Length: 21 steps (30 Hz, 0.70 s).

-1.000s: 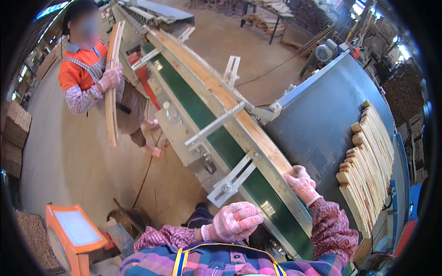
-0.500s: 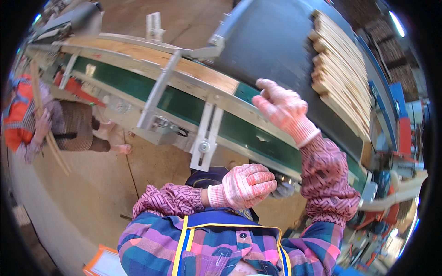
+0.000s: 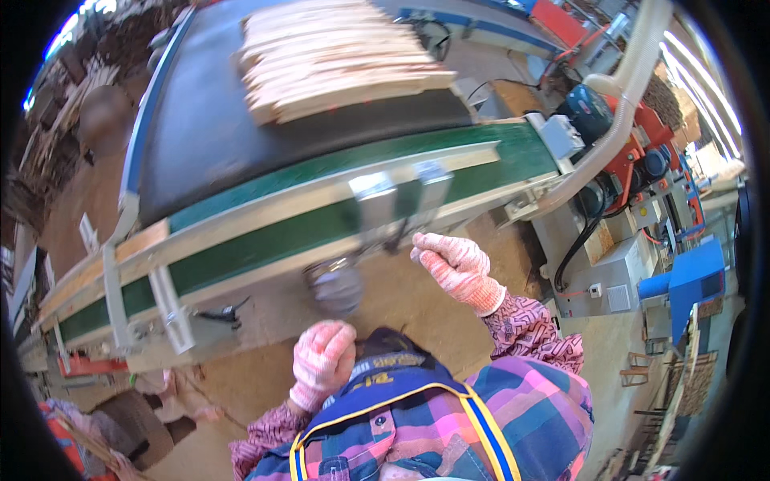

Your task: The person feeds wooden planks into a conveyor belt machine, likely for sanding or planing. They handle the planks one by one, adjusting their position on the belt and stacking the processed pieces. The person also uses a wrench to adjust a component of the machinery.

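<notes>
Both my hands wear knitted gloves in pink and white. My left hand [image 3: 323, 361] is loosely closed in front of my blue apron [image 3: 385, 370], with nothing visible in it. To its right, my right hand [image 3: 457, 271] hovers by the near edge of the green conveyor belt [image 3: 265, 255], its fingers bent and pressed together around nothing I can see. Beyond the green belt, a row of light wooden strips [image 3: 337, 60] lies side by side on a wide black belt [image 3: 196, 128]. A pale guide rail [image 3: 321, 186] runs along the green belt.
Metal brackets [image 3: 373, 196] stick out from the conveyor's near side. At right stand a machine with a teal motor [image 3: 588, 108], a pale hose [image 3: 622, 120] and a grey cabinet [image 3: 613, 280]. Another person [image 3: 120, 437] is at lower left, holding long wooden strips.
My view has swung to the right, bringing the machine into sight. My right hand has drawn back from over the belt, its outstretched fingers now bent together. My left hand has curled more upright.
</notes>
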Motion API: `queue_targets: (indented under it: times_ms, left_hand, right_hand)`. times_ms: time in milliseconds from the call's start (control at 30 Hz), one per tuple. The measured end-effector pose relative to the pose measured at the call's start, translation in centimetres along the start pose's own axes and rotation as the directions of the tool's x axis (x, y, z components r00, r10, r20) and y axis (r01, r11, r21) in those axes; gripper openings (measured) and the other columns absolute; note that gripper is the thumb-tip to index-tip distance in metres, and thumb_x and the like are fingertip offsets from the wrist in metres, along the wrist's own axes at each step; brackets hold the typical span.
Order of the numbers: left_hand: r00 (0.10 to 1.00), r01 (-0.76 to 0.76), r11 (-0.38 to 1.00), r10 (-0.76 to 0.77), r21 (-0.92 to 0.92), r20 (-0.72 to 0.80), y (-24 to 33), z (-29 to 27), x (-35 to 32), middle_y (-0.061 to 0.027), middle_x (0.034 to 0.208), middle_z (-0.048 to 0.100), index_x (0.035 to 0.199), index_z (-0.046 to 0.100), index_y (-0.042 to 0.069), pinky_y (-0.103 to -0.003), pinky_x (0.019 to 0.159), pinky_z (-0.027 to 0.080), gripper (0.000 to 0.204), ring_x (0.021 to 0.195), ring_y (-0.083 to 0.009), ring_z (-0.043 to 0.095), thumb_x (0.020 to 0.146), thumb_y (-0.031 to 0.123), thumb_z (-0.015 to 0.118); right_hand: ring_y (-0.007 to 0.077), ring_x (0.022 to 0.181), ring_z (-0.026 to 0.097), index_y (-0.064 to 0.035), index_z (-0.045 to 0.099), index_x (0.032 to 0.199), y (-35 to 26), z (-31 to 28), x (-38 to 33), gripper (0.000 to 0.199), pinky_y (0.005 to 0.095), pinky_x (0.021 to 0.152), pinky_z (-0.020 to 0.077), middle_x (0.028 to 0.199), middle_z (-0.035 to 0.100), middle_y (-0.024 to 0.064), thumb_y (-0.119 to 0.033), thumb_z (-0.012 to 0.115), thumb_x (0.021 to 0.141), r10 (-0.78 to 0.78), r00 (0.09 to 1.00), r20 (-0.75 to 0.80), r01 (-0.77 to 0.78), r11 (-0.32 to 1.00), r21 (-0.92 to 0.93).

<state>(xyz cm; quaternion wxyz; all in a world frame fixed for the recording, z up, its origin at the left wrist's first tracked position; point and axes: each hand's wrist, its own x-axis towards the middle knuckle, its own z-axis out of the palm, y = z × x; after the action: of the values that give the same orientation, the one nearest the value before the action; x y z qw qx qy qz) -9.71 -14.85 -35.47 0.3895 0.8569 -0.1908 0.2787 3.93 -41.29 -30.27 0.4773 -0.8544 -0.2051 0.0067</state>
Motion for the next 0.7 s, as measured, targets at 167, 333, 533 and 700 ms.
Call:
queue_targets:
  times_ms: [167,333,533,700]
  left_hand:
    - [0.996,-0.027,0.98,0.044,-0.195,0.082,9.7,15.4,4.4,-0.0106,0.089,0.07,0.107,0.072,0.005,-0.04,0.07,0.058,0.04,0.079,-0.0308,0.07,0.068,-0.004,0.074]
    - [0.927,-0.24,0.922,0.311,-0.304,0.209,16.7,23.3,14.0,-0.0089,0.094,0.07,0.109,0.071,0.006,-0.039,0.071,0.058,0.036,0.084,-0.0299,0.07,0.073,0.001,0.074]
    - [0.822,-0.245,0.902,0.388,-0.356,0.417,18.7,29.7,14.7,-0.007,0.091,0.07,0.109,0.071,0.009,-0.039,0.066,0.057,0.035,0.083,-0.0288,0.07,0.074,0.009,0.078]
    - [0.796,-0.197,0.929,0.339,-0.315,0.501,15.0,32.8,13.9,-0.0051,0.086,0.072,0.105,0.071,0.015,-0.041,0.059,0.057,0.03,0.074,-0.028,0.07,0.075,0.008,0.074]
  right_hand:
    - [0.0103,0.09,0.07,-0.0014,0.07,0.124,9.8,-12.1,-4.1,0.026,0.0279,0.084,0.0568,0.1,0.076,0.0058,-0.007,0.067,0.098,0.055,0.968,-0.243,-0.008,0.981,0.193]
    - [0.0112,0.082,0.069,-0.003,0.074,0.115,16.1,-24.0,-4.5,0.023,0.0273,0.075,0.0553,0.092,0.076,0.0067,-0.018,0.07,0.098,-0.153,0.883,-0.443,-0.033,0.922,-0.385]
    - [0.0341,0.096,0.071,-0.0167,0.075,0.108,26.3,-36.9,-0.4,0.024,0.0444,0.085,0.056,0.106,0.075,0.0111,-0.036,0.065,0.098,0.04,0.672,-0.739,-0.473,0.791,-0.388]
    - [0.0317,0.104,0.068,-0.0233,0.073,0.113,28.5,-45.6,4.8,0.022,0.0447,0.089,0.0545,0.114,0.071,0.0071,-0.036,0.061,0.098,-0.141,0.785,-0.603,-0.372,0.671,-0.641]
